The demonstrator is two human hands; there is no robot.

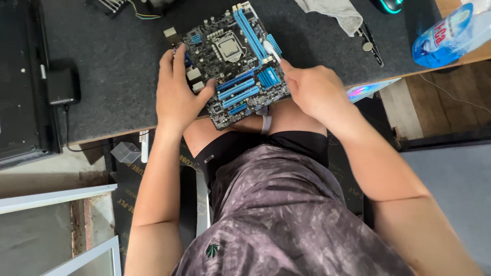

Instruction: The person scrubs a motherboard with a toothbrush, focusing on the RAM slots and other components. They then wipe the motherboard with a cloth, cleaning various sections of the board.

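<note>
- Patterned shorts [286, 214] and bare knees fill the near view — the person sits at the table's near edge.
- Left hand [176, 94] clamps the motherboard [232, 64] by its left edge, thumb on top, fingers curled beneath, which steadies it.
- Right hand [312, 89] closes on the right edge, fingertips pinching by the blue slots.
- Board is tilted, half over the dark mat [112, 66], half over the lap.
- Farther off: grey cloth [335, 13], plastic bottle [450, 36] at right, black adapter [62, 86] at left.

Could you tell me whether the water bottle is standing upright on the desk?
No, the water bottle lies on its side at the desk's right end.
</note>
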